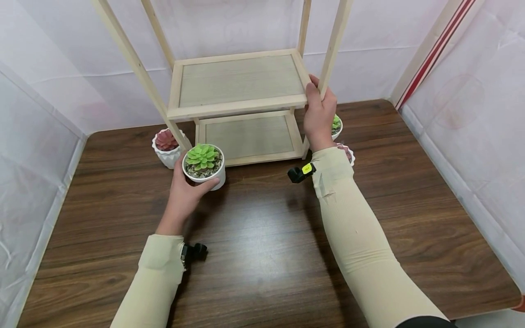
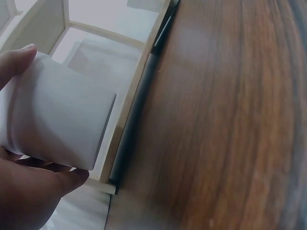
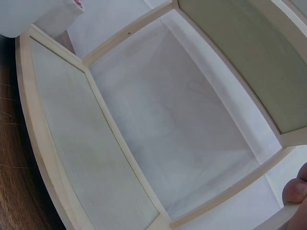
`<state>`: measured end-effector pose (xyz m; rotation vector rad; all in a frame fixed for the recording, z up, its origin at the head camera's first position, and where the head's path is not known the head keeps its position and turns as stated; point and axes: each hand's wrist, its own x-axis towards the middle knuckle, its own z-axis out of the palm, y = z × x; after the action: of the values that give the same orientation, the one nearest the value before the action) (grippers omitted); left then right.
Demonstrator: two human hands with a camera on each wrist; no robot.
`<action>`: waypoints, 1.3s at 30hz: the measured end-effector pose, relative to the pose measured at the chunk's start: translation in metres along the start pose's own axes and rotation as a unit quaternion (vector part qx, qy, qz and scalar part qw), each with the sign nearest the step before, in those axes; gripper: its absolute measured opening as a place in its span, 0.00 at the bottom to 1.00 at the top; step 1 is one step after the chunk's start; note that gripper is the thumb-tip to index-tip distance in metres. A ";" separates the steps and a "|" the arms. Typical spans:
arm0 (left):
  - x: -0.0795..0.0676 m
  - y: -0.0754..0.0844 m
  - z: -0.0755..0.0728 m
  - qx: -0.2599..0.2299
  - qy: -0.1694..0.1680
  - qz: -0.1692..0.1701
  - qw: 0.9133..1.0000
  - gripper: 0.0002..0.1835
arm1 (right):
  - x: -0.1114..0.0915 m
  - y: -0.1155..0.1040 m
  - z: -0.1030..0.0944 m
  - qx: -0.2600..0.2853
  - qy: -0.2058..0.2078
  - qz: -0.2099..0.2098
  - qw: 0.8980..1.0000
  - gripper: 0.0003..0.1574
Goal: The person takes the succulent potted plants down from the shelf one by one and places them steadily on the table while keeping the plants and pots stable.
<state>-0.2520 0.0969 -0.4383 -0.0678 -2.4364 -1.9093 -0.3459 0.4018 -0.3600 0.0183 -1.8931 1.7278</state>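
My left hand (image 1: 180,200) grips a white pot (image 1: 220,177) with a green succulent (image 1: 203,156) set in gravel. Thumb and fingers lie round opposite sides of the pot, which is held up before the wooden rack's left front post. In the left wrist view the pot (image 2: 62,115) appears side-on, its base off the tabletop. At the right, my right hand (image 1: 321,118) holds the two-tier wooden rack (image 1: 242,82) by the front post and the upper shelf's edge. Only a bit of that hand's fingers (image 3: 296,190) enters the right wrist view.
A white pot with a red succulent (image 1: 166,140) stands left of the rack. Behind my right wrist, a green-plant pot (image 1: 337,126) and a reddish-plant pot (image 1: 347,154) are partly hidden. The rack's lower shelf (image 1: 250,136) sits low over the brown wooden table (image 1: 254,255).
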 end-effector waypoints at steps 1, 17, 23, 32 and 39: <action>-0.001 0.000 -0.001 0.001 0.001 0.000 1.000 0.54 | 0.000 0.000 0.000 -0.001 0.000 -0.001 1.000 0.23; -0.006 -0.008 -0.011 -0.025 0.009 0.015 1.000 0.52 | 0.001 0.001 0.001 0.000 0.005 0.005 1.000 0.22; -0.009 -0.007 -0.016 -0.028 0.010 -0.002 1.000 0.52 | 0.003 0.002 0.002 0.016 0.006 -0.003 1.000 0.21; -0.013 -0.006 -0.023 -0.032 0.027 0.002 0.999 0.50 | 0.002 0.003 0.003 0.014 0.004 -0.003 1.000 0.22; -0.013 -0.010 -0.030 -0.037 0.035 -0.008 0.999 0.50 | 0.002 0.002 0.004 0.027 0.002 -0.001 1.000 0.22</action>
<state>-0.2394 0.0656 -0.4413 0.0153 -2.3299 -1.9727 -0.3504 0.3991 -0.3610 0.0369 -1.8432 1.7769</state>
